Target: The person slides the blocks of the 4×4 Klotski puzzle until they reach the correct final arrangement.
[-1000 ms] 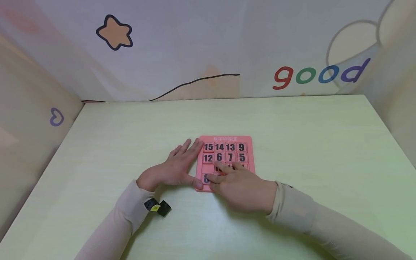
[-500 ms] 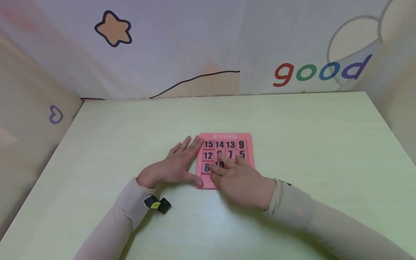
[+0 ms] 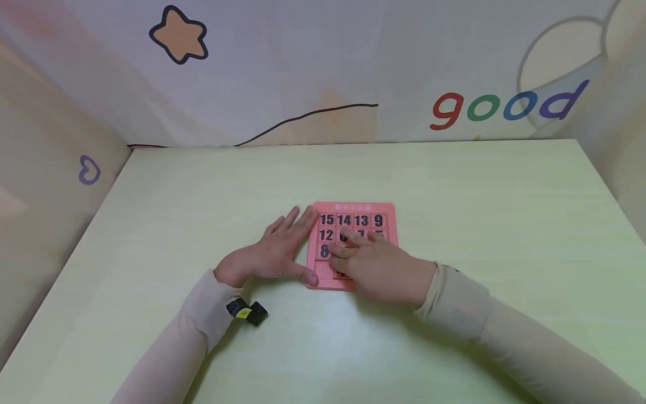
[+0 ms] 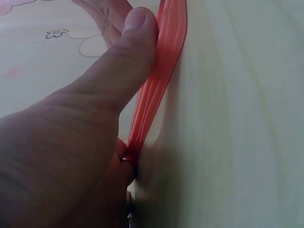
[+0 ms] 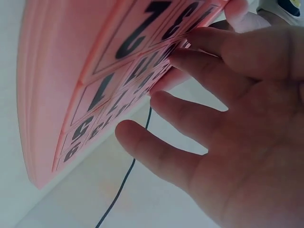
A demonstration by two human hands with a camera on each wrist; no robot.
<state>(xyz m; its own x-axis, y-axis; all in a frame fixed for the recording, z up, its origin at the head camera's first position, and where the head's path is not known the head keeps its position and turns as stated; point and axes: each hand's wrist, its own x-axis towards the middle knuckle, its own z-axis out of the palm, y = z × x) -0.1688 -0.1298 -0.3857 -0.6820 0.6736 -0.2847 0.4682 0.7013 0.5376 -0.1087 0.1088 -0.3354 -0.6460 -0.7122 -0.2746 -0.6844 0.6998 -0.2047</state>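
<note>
A pink number sliding puzzle (image 3: 353, 207) lies flat on the table, its dark-numbered tiles set in rows. At its lower left is a bare slot (image 3: 323, 270), below the 8 tile (image 3: 324, 251). My left hand (image 3: 275, 252) rests along the left edge, fingers spread at the upper part and thumb at the lower corner. In the left wrist view that thumb (image 4: 137, 33) touches the puzzle's side (image 4: 164, 61). My right hand (image 3: 386, 269) lies over the lower right tiles with fingers extended, covering several. The right wrist view shows its fingertips near the tile faces; which tile they touch is hidden.
The pale green table (image 3: 227, 185) extends around the puzzle. A printed backdrop (image 3: 282, 67) stands along its far edge, with side panels left and right. A black device (image 3: 247, 311) is on the left cuff.
The 8 tile has slid up one place from the bottom left, so the slot is now below it. My right hand has shifted slightly; my left stays on the edge.
</note>
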